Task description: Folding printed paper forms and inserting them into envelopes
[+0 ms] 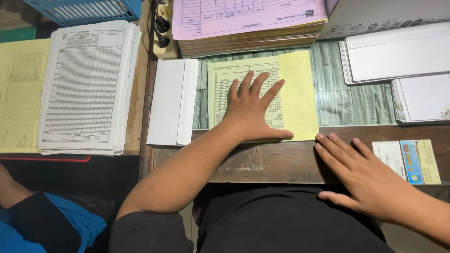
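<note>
You look down on a worn wooden counter (276,161) with a green marbled sheet (347,98) over its far part. A second wooden counter (137,93) stands at left. Light is even, indoor.

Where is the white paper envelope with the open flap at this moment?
In the head view, the white paper envelope lies left of centre on the wooden desk, just left of the folded yellow form pressed by the left hand.
</note>
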